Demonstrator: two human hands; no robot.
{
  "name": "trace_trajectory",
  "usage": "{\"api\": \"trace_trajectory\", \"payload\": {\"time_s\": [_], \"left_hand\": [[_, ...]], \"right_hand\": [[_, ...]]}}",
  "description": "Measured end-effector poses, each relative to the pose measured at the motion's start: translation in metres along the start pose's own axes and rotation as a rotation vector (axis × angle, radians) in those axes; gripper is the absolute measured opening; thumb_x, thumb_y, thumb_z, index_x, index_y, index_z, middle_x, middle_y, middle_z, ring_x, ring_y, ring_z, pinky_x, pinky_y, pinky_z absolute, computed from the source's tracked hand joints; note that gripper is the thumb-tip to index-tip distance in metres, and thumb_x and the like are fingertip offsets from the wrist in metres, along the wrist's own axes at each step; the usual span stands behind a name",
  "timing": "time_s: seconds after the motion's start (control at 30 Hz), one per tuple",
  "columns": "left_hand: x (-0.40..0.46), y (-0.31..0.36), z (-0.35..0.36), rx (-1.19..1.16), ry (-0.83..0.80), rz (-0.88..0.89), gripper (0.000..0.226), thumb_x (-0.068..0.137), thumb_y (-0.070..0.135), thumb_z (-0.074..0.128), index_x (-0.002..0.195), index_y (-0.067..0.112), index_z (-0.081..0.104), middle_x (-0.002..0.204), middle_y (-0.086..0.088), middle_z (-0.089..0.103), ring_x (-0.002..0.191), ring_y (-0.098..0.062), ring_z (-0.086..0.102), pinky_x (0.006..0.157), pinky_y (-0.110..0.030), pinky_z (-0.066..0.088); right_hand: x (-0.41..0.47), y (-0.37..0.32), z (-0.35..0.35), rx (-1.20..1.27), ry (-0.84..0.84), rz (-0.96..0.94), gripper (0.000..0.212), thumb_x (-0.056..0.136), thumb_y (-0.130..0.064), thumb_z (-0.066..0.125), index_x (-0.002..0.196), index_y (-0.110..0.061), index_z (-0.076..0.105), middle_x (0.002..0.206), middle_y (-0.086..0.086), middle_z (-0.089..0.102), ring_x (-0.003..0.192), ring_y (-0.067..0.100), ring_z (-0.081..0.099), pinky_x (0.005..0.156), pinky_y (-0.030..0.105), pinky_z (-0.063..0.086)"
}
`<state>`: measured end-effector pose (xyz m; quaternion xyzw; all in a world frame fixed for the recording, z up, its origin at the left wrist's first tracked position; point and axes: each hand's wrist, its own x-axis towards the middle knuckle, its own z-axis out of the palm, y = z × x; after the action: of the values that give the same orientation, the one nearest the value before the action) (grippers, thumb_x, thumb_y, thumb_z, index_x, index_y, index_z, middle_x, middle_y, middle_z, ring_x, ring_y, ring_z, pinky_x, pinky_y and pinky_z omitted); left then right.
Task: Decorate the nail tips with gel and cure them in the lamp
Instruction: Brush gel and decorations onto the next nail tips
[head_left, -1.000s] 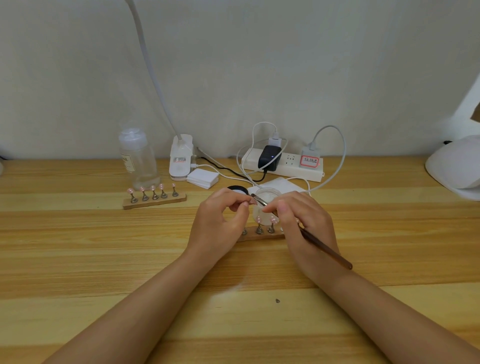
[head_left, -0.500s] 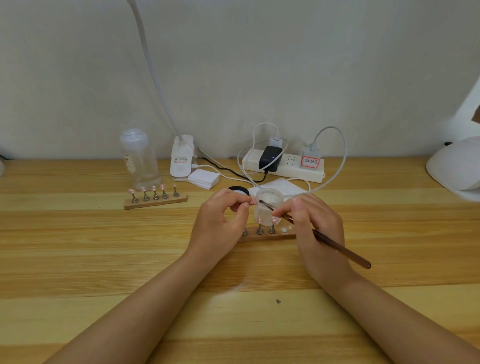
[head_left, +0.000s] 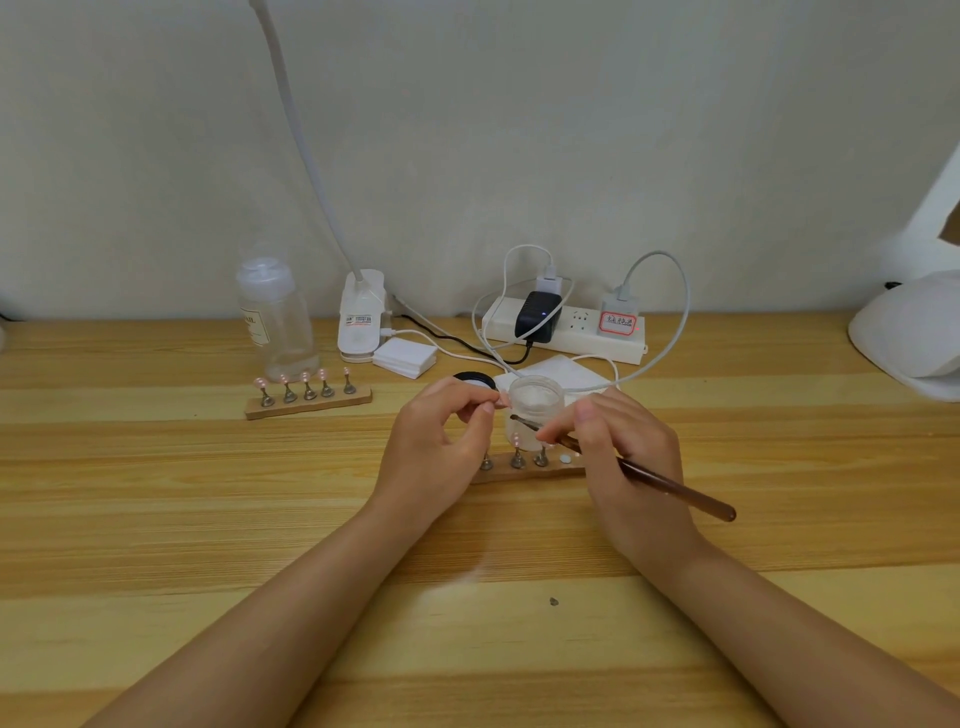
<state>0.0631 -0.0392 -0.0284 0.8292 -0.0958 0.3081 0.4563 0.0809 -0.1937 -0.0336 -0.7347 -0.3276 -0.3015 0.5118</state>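
Near the centre of the frame the left hand (head_left: 441, 441) pinches a small pink nail tip (head_left: 503, 399) between curled thumb and fingertips, holding it just beside the rim of a squat, frosted translucent jar (head_left: 536, 410). The right hand (head_left: 621, 457) grips a slender brown brush (head_left: 649, 480) like a pen, fingers curled round its glossy handle; the thin dark bristle end points left across the front of the jar, just below the pinched tip, while the rounded handle end juts toward the lower right.

In front of the jar, between the hands, lies a narrow wooden strip stand (head_left: 524, 470) with small metal pegs, some topped by pink tips. A second wooden stand (head_left: 309, 404) with five pegs sits to the left, in front of a clear plastic bottle (head_left: 275, 317).

A round black lid (head_left: 474, 380) lies behind the left hand. A white folded cloth (head_left: 558, 371) lies behind the jar. Along the pale wall stands a white power strip (head_left: 566, 332) with plugs and looping white cables. The smooth domed white curing lamp (head_left: 909, 332) sits at the right edge of the frame. The table (head_left: 156, 519) is pale, striped wood grain.
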Motion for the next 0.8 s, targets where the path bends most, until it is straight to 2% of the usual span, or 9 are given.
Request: {"api": "trace_trajectory", "payload": {"time_s": [0.2, 0.27, 0.4, 0.5, 0.57, 0.7, 0.8], "left_hand": [[0.0002, -0.0014, 0.0007, -0.012, 0.000, 0.003, 0.024, 0.084, -0.004, 0.057, 0.086, 0.018, 0.066, 0.077, 0.017, 0.055, 0.076, 0.004, 0.052, 0.066, -0.014, 0.045], [0.0005, -0.0014, 0.0011, -0.013, -0.007, 0.000, 0.024, 0.085, -0.003, 0.057, 0.086, 0.020, 0.065, 0.078, 0.017, 0.056, 0.077, 0.005, 0.052, 0.065, -0.019, 0.047], [0.0005, -0.0012, 0.0010, -0.008, -0.020, 0.032, 0.023, 0.084, -0.005, 0.057, 0.086, 0.016, 0.066, 0.079, 0.018, 0.056, 0.076, 0.007, 0.052, 0.070, -0.007, 0.041], [0.0009, -0.0021, 0.0012, -0.007, -0.031, 0.017, 0.022, 0.085, -0.004, 0.057, 0.087, 0.016, 0.067, 0.080, 0.017, 0.057, 0.076, 0.004, 0.052, 0.070, -0.010, 0.043], [0.0010, -0.0026, 0.0010, -0.001, -0.035, 0.011, 0.020, 0.085, -0.003, 0.057, 0.089, 0.014, 0.068, 0.082, 0.016, 0.058, 0.077, 0.003, 0.053, 0.071, -0.013, 0.045], [-0.0006, -0.0033, -0.0003, -0.002, -0.018, 0.007, 0.018, 0.085, -0.002, 0.058, 0.092, 0.010, 0.069, 0.084, 0.013, 0.060, 0.079, 0.000, 0.055, 0.069, -0.011, 0.043], [0.0004, -0.0020, 0.0001, -0.022, -0.011, -0.015, 0.018, 0.084, -0.001, 0.059, 0.094, 0.011, 0.069, 0.085, 0.012, 0.061, 0.079, -0.001, 0.056, 0.072, -0.011, 0.045]], "right_hand": [[0.0001, 0.0009, 0.0009, 0.006, 0.028, 0.015, 0.042, 0.093, -0.025, 0.034, 0.073, -0.010, 0.067, 0.071, -0.003, 0.063, 0.073, 0.009, 0.058, 0.067, 0.034, 0.046], [0.0011, 0.0008, 0.0024, 0.003, 0.018, 0.022, 0.040, 0.092, -0.025, 0.035, 0.076, -0.009, 0.068, 0.074, -0.005, 0.064, 0.076, 0.008, 0.058, 0.069, 0.034, 0.047], [0.0031, 0.0010, 0.0048, -0.007, -0.015, 0.058, 0.041, 0.093, -0.029, 0.033, 0.078, -0.012, 0.068, 0.076, -0.011, 0.062, 0.079, 0.004, 0.057, 0.071, 0.026, 0.045], [0.0015, 0.0000, 0.0040, 0.020, -0.015, 0.089, 0.041, 0.092, -0.031, 0.032, 0.076, -0.016, 0.067, 0.075, -0.016, 0.061, 0.078, 0.003, 0.057, 0.071, 0.023, 0.044], [-0.0005, -0.0012, 0.0025, 0.056, 0.003, 0.097, 0.040, 0.093, -0.031, 0.032, 0.074, -0.018, 0.065, 0.073, -0.015, 0.062, 0.077, 0.003, 0.058, 0.071, 0.025, 0.045], [-0.0023, -0.0022, 0.0005, 0.090, 0.038, 0.077, 0.045, 0.093, -0.028, 0.032, 0.068, -0.014, 0.067, 0.069, -0.010, 0.064, 0.072, 0.006, 0.059, 0.069, 0.030, 0.047], [-0.0021, -0.0023, 0.0001, 0.126, 0.062, 0.080, 0.042, 0.093, -0.028, 0.031, 0.070, -0.019, 0.065, 0.069, -0.007, 0.064, 0.071, 0.007, 0.060, 0.066, 0.030, 0.048]]}}
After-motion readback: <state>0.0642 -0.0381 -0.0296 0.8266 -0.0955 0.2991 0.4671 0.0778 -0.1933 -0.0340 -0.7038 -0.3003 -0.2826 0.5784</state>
